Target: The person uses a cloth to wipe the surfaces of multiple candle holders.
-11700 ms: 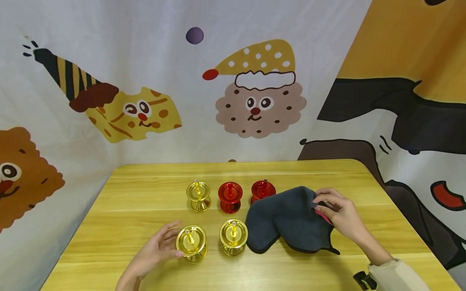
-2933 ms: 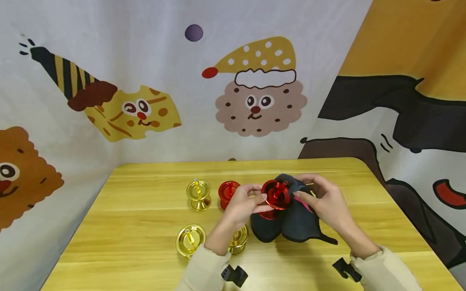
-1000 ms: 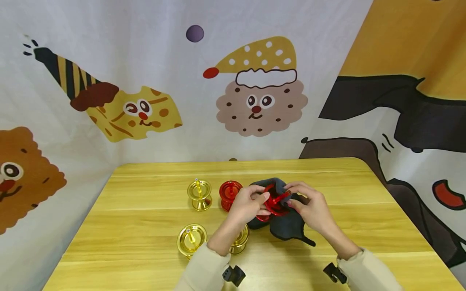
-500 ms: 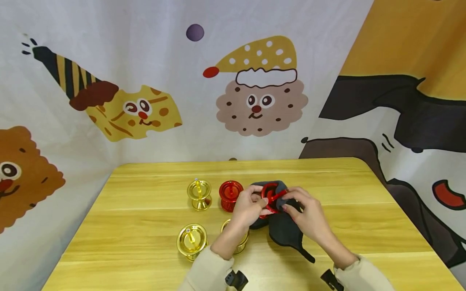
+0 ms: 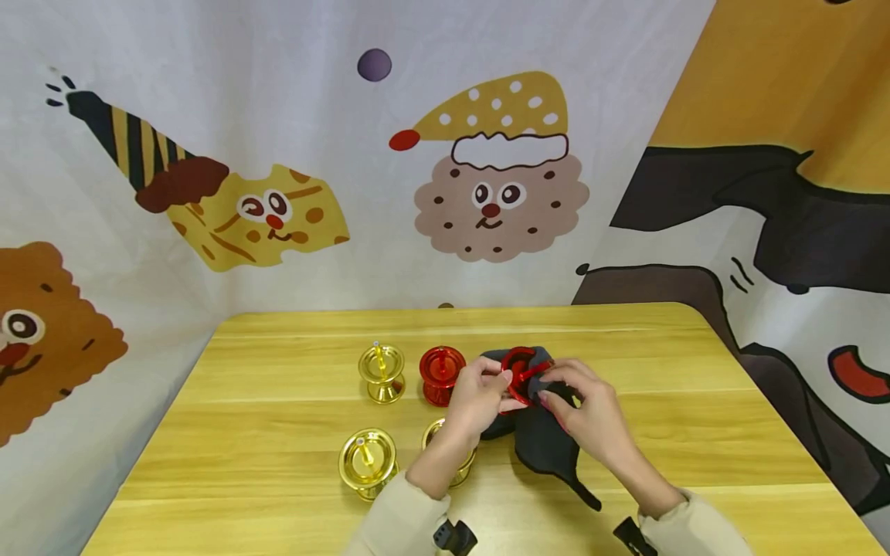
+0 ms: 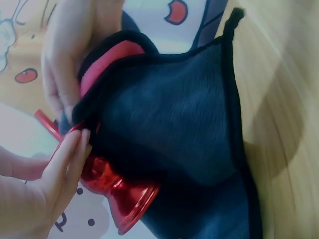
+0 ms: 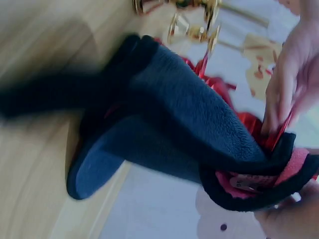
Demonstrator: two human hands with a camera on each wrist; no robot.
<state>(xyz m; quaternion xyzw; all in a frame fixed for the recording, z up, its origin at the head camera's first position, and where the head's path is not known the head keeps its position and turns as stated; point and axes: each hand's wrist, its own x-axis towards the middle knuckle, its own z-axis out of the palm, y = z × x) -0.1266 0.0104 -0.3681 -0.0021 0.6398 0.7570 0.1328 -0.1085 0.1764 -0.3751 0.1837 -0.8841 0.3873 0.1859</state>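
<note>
My left hand (image 5: 478, 395) holds a shiny red candle holder (image 5: 516, 378) by its dish; the holder is tilted, with its thin central stick pointing up and right. In the left wrist view the holder's flared foot (image 6: 130, 204) shows below the fingers. My right hand (image 5: 589, 405) pinches a dark grey cleaning cloth (image 5: 545, 444) against the dish beside the stick. Black trim edges the cloth, and its pink underside (image 6: 117, 57) shows at a fold. The rest of the cloth hangs down, one corner trailing toward the front.
A second red candle holder (image 5: 441, 371) stands just left of my left hand. Gold candle holders stand at the back left (image 5: 382, 374), front left (image 5: 368, 463) and under my left forearm (image 5: 433, 431), which partly hides that one. The wooden table (image 5: 243, 432) backs onto a printed curtain (image 5: 389, 232).
My left hand has left the front gold holder and lifted the back-right red one. The cloth, earlier spread out, is gathered at its dish. In the last half second the hands barely move.
</note>
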